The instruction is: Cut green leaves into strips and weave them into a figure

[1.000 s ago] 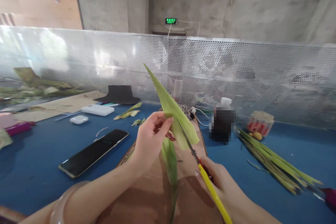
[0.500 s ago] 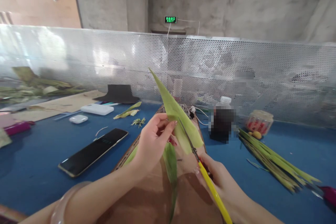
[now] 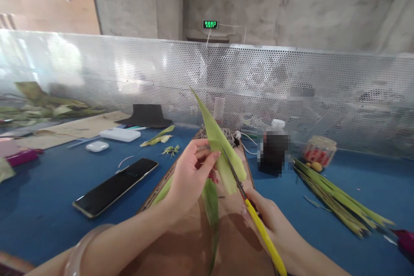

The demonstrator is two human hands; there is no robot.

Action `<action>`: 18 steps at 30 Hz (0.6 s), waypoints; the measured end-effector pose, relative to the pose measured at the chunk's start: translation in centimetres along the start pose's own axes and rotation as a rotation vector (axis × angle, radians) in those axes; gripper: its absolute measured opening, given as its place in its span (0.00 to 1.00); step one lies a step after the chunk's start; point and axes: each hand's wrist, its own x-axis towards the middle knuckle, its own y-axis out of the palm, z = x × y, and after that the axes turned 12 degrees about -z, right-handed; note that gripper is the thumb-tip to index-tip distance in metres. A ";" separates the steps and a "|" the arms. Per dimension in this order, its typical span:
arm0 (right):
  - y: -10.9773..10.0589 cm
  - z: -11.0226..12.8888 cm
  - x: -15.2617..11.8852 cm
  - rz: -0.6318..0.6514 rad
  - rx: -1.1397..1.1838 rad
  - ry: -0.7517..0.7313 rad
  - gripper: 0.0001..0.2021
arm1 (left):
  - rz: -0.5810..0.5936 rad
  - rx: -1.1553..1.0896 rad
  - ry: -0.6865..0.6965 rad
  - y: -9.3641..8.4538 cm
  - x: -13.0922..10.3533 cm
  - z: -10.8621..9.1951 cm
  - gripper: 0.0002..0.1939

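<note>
Between thumb and fingers, my left hand (image 3: 196,168) pinches a long, pointed green leaf (image 3: 215,136), its tip up and to the left. My right hand (image 3: 270,215) is wrapped round scissors (image 3: 261,230) with yellow handles. The dark blades lie against the leaf's lower part, which is split into two flaps. A darker green leaf (image 3: 211,211) hangs below my left hand over a brown board (image 3: 181,243). Another green piece (image 3: 163,192) is partly hidden behind my left wrist.
On the blue table (image 3: 42,189) are a black phone (image 3: 116,185) at left, white cases, and leaf scraps (image 3: 170,151). At right stand a dark bottle (image 3: 274,148) and a jar (image 3: 319,150), beside a bundle of green stalks (image 3: 336,198). A perforated metal screen (image 3: 145,69) runs behind.
The leaf's tip has shifted slightly right and down, and its right flap has swung a little left. My left hand has moved slightly right; the scissors have barely moved.
</note>
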 end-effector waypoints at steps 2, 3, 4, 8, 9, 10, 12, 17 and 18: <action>0.0 0.1 -0.1 0.002 0.017 0.004 0.12 | 0.010 -0.018 -0.016 0.1 0.0 0.0 0.09; 0.0 0.1 -0.1 0.003 0.019 0.004 0.12 | 0.013 -0.021 -0.021 0.1 0.0 0.0 0.09; 0.0 0.1 -0.1 0.002 0.016 0.003 0.12 | 0.015 -0.021 -0.024 0.1 0.0 0.0 0.09; 0.0 0.0 -0.1 0.009 -0.002 0.006 0.13 | 0.020 -0.014 -0.026 0.1 -0.1 0.0 0.09; 0.0 0.0 -0.1 0.009 -0.005 0.009 0.14 | 0.018 -0.010 -0.024 0.1 -0.1 0.0 0.09; 0.0 -0.1 -0.1 0.010 -0.005 0.011 0.14 | 0.018 -0.007 -0.021 0.1 -0.1 0.0 0.09; 0.0 -0.1 -0.1 0.014 0.007 0.015 0.15 | 0.017 -0.001 -0.013 0.1 -0.1 0.0 0.09; 0.1 -0.2 -0.1 0.005 0.039 0.041 0.15 | 0.025 0.004 -0.002 0.1 -0.1 0.2 0.09; 0.2 -0.2 -0.2 0.000 0.043 0.051 0.16 | 0.028 0.001 -0.003 0.1 -0.1 0.2 0.09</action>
